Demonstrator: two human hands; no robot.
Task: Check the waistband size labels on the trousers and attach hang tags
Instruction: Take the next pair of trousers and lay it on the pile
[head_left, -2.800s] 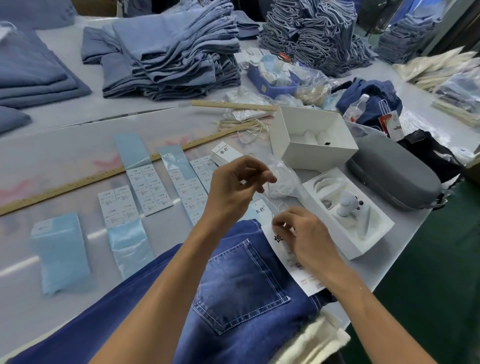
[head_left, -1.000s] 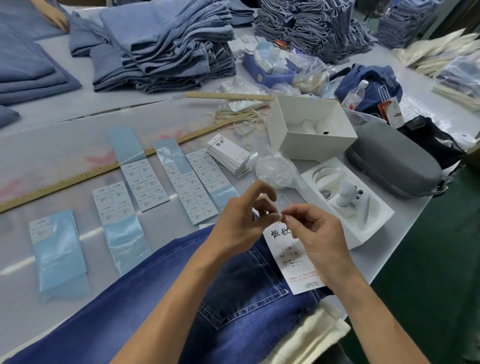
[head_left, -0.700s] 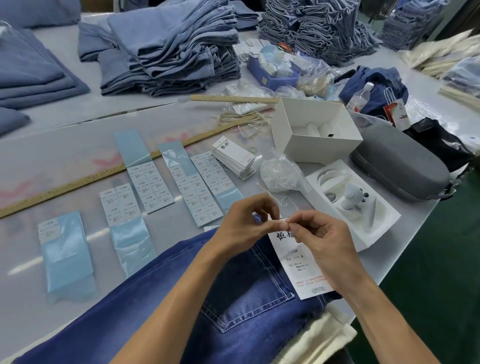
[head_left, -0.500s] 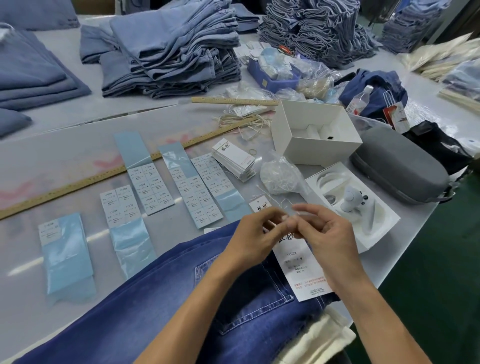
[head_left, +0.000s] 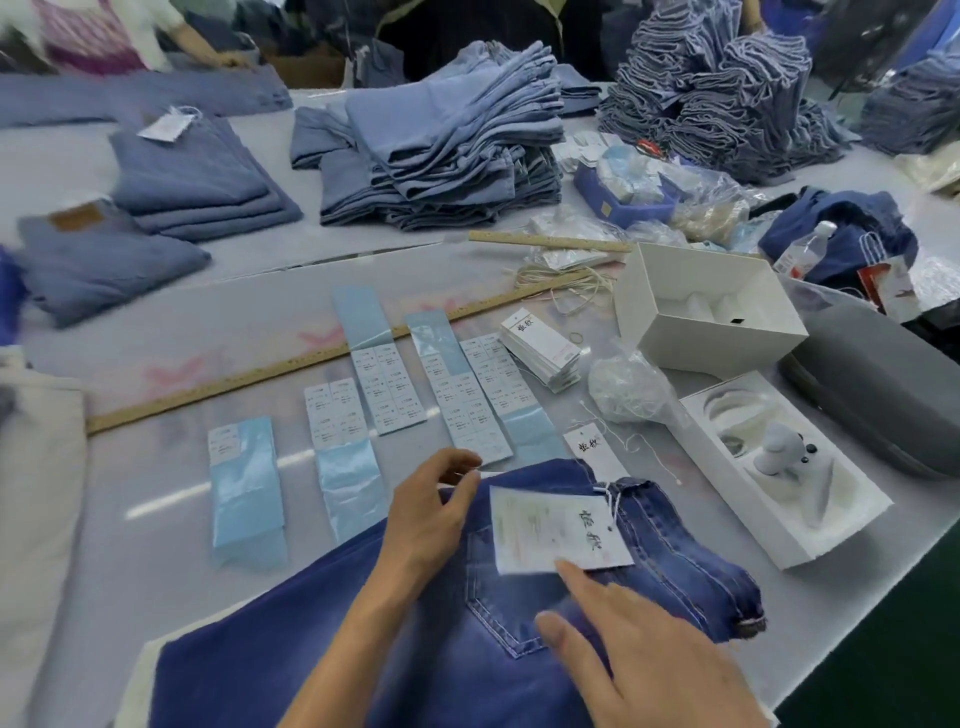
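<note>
There is just one view, from a camera worn on the person's head, looking forward and steeply down over the near edge of the tabletop (head_left: 156, 332). It sits close: both forearms rise from the bottom of the frame, the left hand (head_left: 426, 512) and right hand (head_left: 639, 649) large over the dark jeans (head_left: 691, 566) right below it. The wide lens bends the long wooden ruler (head_left: 291, 366) and takes in the folded denim stacks (head_left: 441, 150) across the far side, with the floor showing at the lower right.
</note>
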